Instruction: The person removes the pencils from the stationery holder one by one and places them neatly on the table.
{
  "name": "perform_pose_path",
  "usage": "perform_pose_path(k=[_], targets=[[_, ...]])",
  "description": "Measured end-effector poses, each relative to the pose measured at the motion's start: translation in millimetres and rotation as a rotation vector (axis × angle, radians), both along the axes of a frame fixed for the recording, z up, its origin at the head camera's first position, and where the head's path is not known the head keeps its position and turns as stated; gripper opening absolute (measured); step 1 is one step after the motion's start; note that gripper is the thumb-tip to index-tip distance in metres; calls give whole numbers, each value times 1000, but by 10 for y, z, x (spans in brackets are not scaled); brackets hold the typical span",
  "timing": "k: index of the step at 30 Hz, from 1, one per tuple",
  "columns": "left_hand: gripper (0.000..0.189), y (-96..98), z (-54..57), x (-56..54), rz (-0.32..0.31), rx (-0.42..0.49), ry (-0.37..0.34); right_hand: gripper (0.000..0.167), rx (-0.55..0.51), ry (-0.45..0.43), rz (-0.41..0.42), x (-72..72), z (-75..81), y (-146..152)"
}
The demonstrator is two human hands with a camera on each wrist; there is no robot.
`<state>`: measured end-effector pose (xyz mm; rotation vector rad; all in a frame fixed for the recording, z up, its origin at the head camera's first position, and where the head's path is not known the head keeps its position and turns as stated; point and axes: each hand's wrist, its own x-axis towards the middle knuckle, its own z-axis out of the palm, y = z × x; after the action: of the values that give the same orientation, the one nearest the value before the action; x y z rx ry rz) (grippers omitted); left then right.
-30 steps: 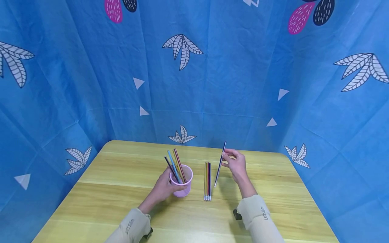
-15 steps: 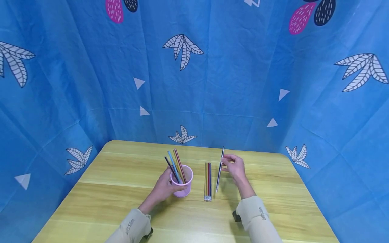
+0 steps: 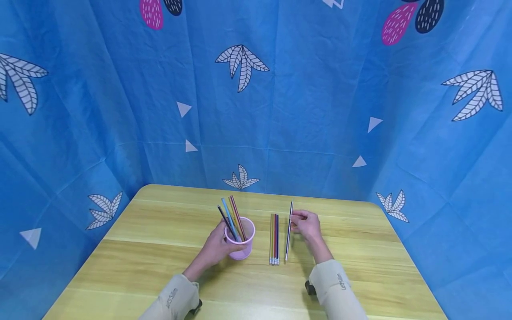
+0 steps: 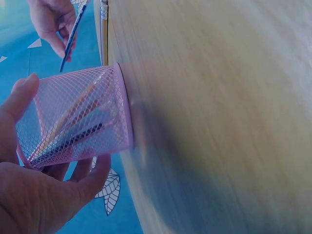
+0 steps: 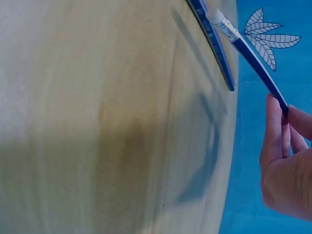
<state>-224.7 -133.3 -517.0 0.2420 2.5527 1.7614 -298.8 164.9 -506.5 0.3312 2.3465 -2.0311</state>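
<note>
The slim dark-blue pencil with a white eraser is just above the pale wooden table; I see the right hand pinching it between thumb and fingertips beyond its middle, leaving the eraser end free and facing the person, matching the tidy row of coloured pencils just beside it. Farther left, the left hand curls round the pink mesh cup, probably steadying it and the loose bunch of pencils leaning inside. From here I read what looks like "Let'sSlim" on the cream sleeves; print on the row's blue pencil is too small.
</note>
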Motion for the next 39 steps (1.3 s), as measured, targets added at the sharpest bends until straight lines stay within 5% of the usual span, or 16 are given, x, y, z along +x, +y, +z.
perform_pose_path(k=[12, 39], targets=[[93, -6, 4, 2, 9, -22, -4, 28, 52, -63, -8, -22, -156, -70], [92, -11, 4, -2, -8, -2, -13, 27, 56, -140, -16, -27, -208, -179]])
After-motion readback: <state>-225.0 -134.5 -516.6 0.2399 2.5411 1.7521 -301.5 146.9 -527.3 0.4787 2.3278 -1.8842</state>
